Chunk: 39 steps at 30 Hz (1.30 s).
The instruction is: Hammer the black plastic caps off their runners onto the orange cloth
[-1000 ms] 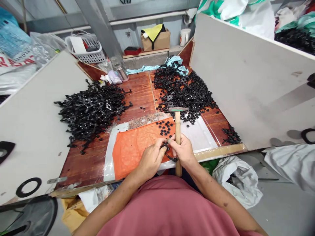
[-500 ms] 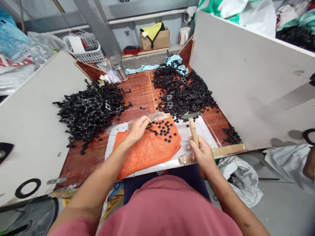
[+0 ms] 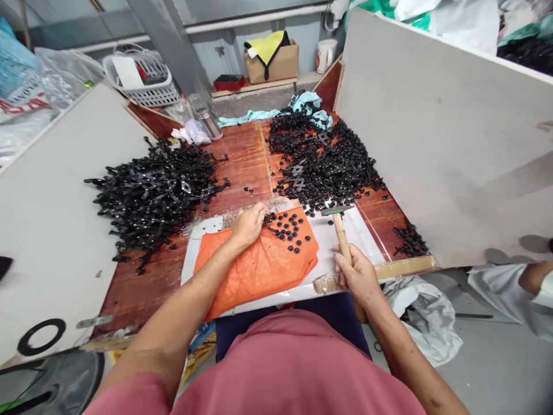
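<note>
My left hand (image 3: 250,223) is closed over a black plastic strip (image 3: 273,229) with a round knob at its end, resting on an orange cloth (image 3: 246,271). Right of that strip, several small round black caps (image 3: 295,235) lie scattered on the cloth. My right hand (image 3: 356,270) grips the wooden handle of a hammer (image 3: 341,230). The hammer's head is raised beside the cloth's right edge, over a white board (image 3: 360,230). Fingers hide the part of the strip inside my left hand.
A heap of black strips (image 3: 155,196) covers the table's left, and a bigger heap of black pieces (image 3: 328,155) its back right. Pale partitions (image 3: 423,138) flank both sides. A steel bottle (image 3: 207,118) and a cardboard box (image 3: 276,63) stand at the back.
My left hand has shifted slightly right along the cloth with the strip. The hammer has dropped a little, still in my right hand. The whole view has tilted slightly.
</note>
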Tool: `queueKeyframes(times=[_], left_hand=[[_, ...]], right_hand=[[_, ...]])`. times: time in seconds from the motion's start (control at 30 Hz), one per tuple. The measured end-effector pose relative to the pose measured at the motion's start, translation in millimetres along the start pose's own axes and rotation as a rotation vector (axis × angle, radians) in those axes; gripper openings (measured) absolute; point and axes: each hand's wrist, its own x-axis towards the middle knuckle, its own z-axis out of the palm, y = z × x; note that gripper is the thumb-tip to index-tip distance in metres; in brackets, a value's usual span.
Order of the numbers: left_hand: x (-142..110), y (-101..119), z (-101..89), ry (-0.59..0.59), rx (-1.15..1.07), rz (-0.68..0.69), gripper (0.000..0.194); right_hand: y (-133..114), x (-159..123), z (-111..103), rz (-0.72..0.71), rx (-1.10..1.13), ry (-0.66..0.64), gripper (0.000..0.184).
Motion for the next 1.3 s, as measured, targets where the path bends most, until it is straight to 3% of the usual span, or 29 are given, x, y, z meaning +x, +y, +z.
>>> queueKeyframes(times=[0.37, 0.43, 0.53, 0.63, 0.77, 0.87, 1.07, 1.2, 1.3], left_hand=[[1, -1, 2.3, -0.035, 0.204, 0.022, 0.035], [1, 1, 1.2, -0.050, 0.284, 0.020, 0.037], [0, 6, -1.6, -0.064, 0.376, 0.014, 0.038], [1, 11, -5.3, -0.083, 0.421, 0.006, 0.038], [4, 14, -10.6, -0.098, 0.440, -0.006, 0.035], [7, 15, -13.9, -0.102, 0.432, -0.010, 0.033], [8, 16, -15.3, -0.115, 0.392, -0.041, 0.027], [9, 16, -14.2, -0.124, 0.376, -0.052, 0.029], [9, 13, -12.9, -0.122, 0.380, -0.039, 0.027]], right_hand=[[0, 0, -3, -0.017, -0.029, -0.023, 0.041], [-7, 2, -5, -0.077, -0.142, -0.043, 0.041], [-26, 10, -6, -0.281, -0.432, -0.078, 0.039], [-50, 23, 3, -0.409, -0.647, -0.131, 0.047], [-72, 38, 20, -0.415, -0.775, -0.181, 0.056], [-80, 43, 30, -0.504, -0.764, -0.181, 0.057], [-81, 45, 42, -0.495, -0.990, -0.242, 0.056], [-82, 46, 42, -0.573, -0.935, -0.173, 0.058], [-83, 47, 44, -0.523, -1.073, -0.230, 0.053]])
